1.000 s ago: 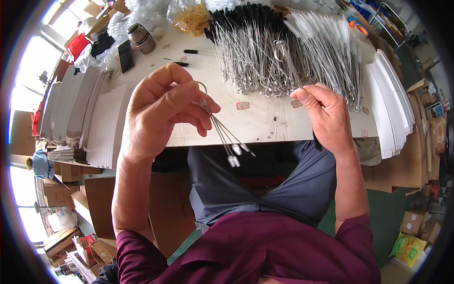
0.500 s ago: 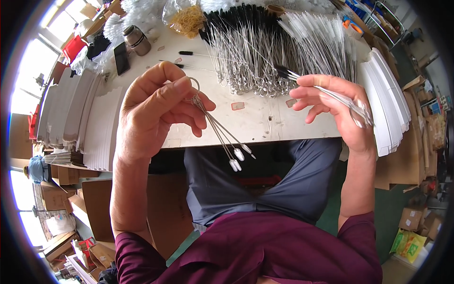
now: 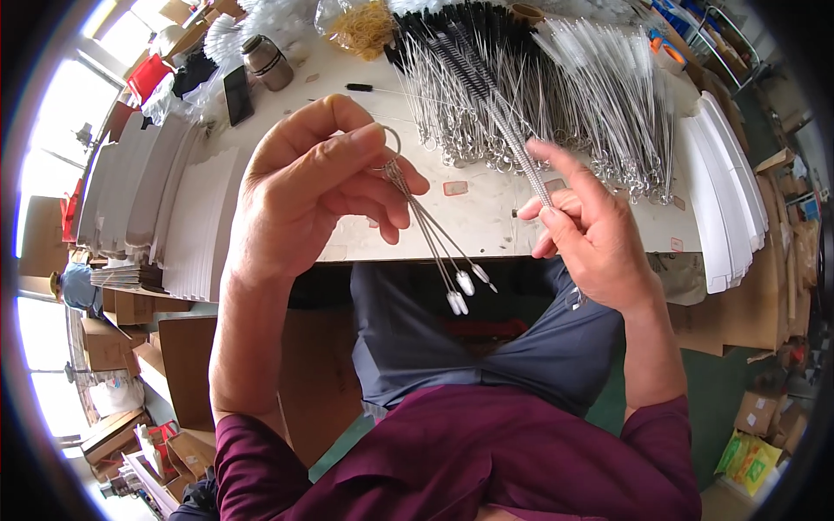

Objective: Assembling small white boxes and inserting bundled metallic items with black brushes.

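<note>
My left hand [image 3: 300, 191] pinches a metal ring [image 3: 399, 137] between thumb and fingers. Several thin wire rods with white tips [image 3: 437, 243] dangle from it. To the right, my right hand [image 3: 599, 247] is closed on thin wire brushes [image 3: 514, 130] that point up and away, their dark bristled ends smeared by motion. Wire loops show below that hand; how many brushes it holds I cannot tell. Beyond both hands lies a large pile of black-bristled wire brushes [image 3: 473, 113] with looped ends towards me. White-bristled brushes [image 3: 608, 104] lie beside it on the right.
White folded cartons [image 3: 204, 221] line the table's left side, with more white cartons [image 3: 725, 191] at the right. A phone [image 3: 237, 95], a metal flask [image 3: 268, 62] and a bag of rubber bands [image 3: 360, 30] sit at the far left. A loose black brush [image 3: 359, 88] lies on the table [image 3: 391, 250].
My right hand has turned and now pinches the brushes, which have swung from pointing left to pointing up and away. My left hand still holds the ring. The whole view has shifted slightly.
</note>
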Demonstrator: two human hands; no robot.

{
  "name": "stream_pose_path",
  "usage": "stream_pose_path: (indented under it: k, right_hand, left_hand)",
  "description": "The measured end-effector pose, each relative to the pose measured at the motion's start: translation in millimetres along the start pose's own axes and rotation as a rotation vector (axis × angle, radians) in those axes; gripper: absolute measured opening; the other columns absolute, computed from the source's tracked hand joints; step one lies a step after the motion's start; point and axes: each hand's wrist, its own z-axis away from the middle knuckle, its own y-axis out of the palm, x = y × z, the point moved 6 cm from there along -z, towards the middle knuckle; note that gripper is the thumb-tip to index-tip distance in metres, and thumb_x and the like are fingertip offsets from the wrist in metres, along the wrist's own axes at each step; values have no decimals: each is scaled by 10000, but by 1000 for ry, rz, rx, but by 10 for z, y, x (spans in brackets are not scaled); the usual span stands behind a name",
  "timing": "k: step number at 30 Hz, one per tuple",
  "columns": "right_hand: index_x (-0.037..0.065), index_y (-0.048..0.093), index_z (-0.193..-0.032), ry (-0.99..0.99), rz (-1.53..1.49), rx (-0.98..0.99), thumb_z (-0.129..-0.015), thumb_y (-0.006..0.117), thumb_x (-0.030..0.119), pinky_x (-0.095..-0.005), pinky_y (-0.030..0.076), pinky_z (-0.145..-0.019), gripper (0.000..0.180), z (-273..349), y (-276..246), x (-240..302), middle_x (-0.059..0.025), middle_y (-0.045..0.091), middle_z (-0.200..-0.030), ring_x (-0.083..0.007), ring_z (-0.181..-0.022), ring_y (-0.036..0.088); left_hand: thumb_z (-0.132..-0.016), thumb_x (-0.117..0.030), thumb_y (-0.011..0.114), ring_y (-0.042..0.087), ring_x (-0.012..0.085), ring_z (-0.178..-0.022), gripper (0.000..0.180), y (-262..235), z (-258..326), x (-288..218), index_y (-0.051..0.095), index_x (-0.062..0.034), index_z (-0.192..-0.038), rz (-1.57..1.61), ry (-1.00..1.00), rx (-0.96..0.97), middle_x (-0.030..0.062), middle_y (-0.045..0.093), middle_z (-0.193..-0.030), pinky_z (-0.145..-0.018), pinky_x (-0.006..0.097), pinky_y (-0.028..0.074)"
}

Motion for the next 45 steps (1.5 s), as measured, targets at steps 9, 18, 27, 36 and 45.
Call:
stream_pose_path:
  k: [9,18,27,36,45]
  right_hand:
    - [23,556,-879,-40,-313,-60,-1122,494,269,-245,492,-595,351,-67,533,-550,-18,608,-691,-78,-629,597]
    - [22,507,-932,13,-721,136,-1128,455,249,-279,584,-676,304,-8,901,-676,-68,672,-815,-151,-802,734]
    - [-14,593,-1162,162,-723,146,-1134,441,240,-258,549,-575,297,231,943,-931,-113,711,-865,-115,-614,661]
    - [4,628,-1137,259,-621,144,-1134,448,245,-219,492,-506,301,364,946,-1048,-73,683,-794,-75,-558,602]
    - [15,650,-1135,292,-545,168,-1133,457,289,-205,419,-486,335,415,976,-1061,-10,593,-688,-41,-531,508]
  left_hand:
    - [-1079,-154,487,721,284,-619,163,81,-131,160,528,-11,-1012,109,-30,52,280,718,-900,-516,346,551]
    - [-1086,-171,474,706,265,-647,157,-87,-221,353,543,-37,-1041,212,-89,-25,268,715,-951,-560,349,568]
    - [-1087,-176,484,726,246,-748,180,-320,-346,603,551,-29,-1009,208,-88,-68,277,714,-977,-657,345,588]
    - [-1052,-120,587,745,218,-779,132,-480,-367,757,566,-2,-997,-131,10,-136,221,737,-956,-672,325,613]
    - [-1010,-53,630,662,112,-663,88,-536,-327,836,599,5,-951,-414,124,-307,75,685,-766,-631,266,554]
